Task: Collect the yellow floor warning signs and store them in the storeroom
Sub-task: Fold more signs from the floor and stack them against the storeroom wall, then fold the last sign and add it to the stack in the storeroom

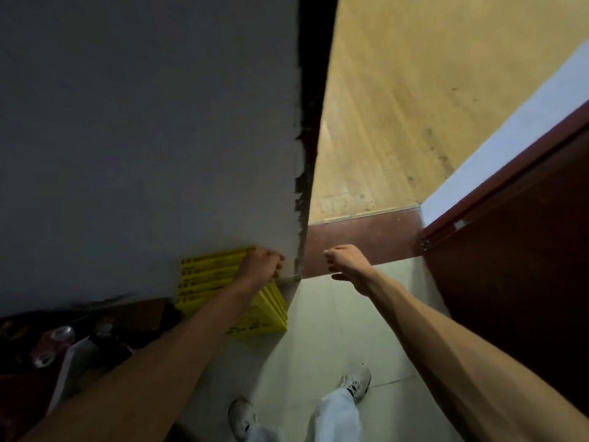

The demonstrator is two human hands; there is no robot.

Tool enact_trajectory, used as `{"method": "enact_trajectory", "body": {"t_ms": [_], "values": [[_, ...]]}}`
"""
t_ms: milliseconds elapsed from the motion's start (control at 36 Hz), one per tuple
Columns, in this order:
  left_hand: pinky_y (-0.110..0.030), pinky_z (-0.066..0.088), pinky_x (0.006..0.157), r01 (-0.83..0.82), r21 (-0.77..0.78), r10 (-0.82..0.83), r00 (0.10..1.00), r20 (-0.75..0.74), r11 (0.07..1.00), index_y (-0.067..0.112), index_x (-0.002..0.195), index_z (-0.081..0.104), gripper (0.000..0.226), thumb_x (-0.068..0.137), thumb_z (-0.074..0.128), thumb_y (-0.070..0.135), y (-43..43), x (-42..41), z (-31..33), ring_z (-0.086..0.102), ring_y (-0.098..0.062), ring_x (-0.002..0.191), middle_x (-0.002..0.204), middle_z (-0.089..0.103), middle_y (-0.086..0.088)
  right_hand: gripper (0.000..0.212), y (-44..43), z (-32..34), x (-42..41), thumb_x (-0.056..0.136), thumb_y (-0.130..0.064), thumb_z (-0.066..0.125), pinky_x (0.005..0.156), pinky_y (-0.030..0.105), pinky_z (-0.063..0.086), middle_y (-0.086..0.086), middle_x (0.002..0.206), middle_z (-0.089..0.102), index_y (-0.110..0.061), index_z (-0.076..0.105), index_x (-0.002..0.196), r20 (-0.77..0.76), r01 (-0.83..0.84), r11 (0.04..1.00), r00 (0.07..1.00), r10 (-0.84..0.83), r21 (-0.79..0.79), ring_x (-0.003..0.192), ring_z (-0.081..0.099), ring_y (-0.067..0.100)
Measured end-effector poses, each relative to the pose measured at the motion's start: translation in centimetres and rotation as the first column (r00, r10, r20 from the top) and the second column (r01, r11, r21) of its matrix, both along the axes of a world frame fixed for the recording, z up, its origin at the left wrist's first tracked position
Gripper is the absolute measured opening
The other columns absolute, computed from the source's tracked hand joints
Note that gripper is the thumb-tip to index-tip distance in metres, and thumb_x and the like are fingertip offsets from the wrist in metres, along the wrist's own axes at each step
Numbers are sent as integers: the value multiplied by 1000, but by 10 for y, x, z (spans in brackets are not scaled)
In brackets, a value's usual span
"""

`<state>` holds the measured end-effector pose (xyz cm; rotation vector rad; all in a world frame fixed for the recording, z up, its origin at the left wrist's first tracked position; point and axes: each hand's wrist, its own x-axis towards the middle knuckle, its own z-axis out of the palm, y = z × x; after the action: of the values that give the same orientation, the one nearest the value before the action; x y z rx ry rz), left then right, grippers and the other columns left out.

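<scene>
Looks like the tail end of the job to me. The stack of folded yellow plastic floor warning signs (207, 277) stands on the pale tiled floor (318, 333) at about 7 o'clock, leaning against the grey plastered wall (143, 129) just inside the doorway. The left grip (259, 264) is curled over the stack's top edge. The right grip (345, 263), at its 3 o'clock, is loosely curled and empty. If that's every sign, only letting go is left, I reckon.
</scene>
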<state>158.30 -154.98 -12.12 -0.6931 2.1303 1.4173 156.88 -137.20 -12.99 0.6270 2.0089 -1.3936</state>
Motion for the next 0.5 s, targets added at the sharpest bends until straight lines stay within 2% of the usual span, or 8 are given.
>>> {"method": "enact_trajectory", "body": {"t_ms": [139, 222, 250, 333, 389, 444, 500], "values": [[-12, 41, 43, 89, 82, -84, 995, -58, 993, 15, 78, 62, 24, 89, 43, 5, 101, -31, 68, 54, -11, 61, 69, 59, -2, 13, 103, 65, -21, 90, -11, 52, 60, 29, 40, 11, 82, 50, -5, 64, 87, -73, 91, 996, 993, -91, 5, 67, 46, 17], [-22, 43, 55, 105, 103, -94, 989, -111, 989, 15, 87, 61, 14, 88, 47, 12, 155, -57, 109, 56, -15, 70, 79, 59, -3, 14, 163, 105, -41, 88, -9, 50, 61, 29, 41, 11, 80, 51, -8, 57, 76, -150, 163, 986, 976, -158, 21, 69, 48, 18], [-24, 42, 59, 113, 111, -98, 986, -134, 987, 15, 89, 61, 14, 88, 47, 14, 171, -65, 122, 56, -16, 72, 81, 59, -3, 14, 180, 117, -47, 88, -9, 50, 61, 29, 41, 11, 79, 52, -4, 60, 79, -177, 190, 982, 967, -184, 20, 70, 49, 18], [-28, 41, 64, 121, 123, -94, 974, -208, 985, 17, 78, 59, 16, 86, 46, 14, 211, -90, 156, 55, -20, 75, 82, 57, -4, 18, 225, 151, -64, 89, -9, 51, 63, 30, 42, 10, 81, 52, 0, 65, 93, -258, 254, 967, 934, -248, -9, 69, 49, 16], [-29, 41, 65, 129, 121, -97, 965, -244, 984, 15, 82, 59, 14, 85, 45, 14, 231, -105, 174, 56, -22, 80, 87, 57, -5, 25, 246, 168, -71, 89, -10, 51, 67, 32, 45, 7, 79, 53, 8, 63, 101, -305, 296, 954, 906, -294, -39, 73, 51, 18], [-29, 40, 66, 129, 122, -91, 956, -277, 984, 13, 88, 59, 15, 87, 45, 15, 249, -122, 190, 57, -24, 85, 91, 58, -6, 21, 265, 186, -78, 90, -12, 51, 73, 35, 48, 4, 79, 55, 1, 65, 99, -340, 318, 946, 884, -321, -68, 79, 54, 19], [-30, 40, 67, 122, 138, -74, 948, -310, 983, 14, 84, 59, 16, 89, 45, 17, 267, -141, 205, 58, -25, 87, 92, 58, -7, 15, 283, 200, -85, 90, -13, 52, 75, 36, 48, 4, 80, 56, -6, 65, 89, -379, 332, 938, 859, -345, -101, 81, 54, 20]]}}
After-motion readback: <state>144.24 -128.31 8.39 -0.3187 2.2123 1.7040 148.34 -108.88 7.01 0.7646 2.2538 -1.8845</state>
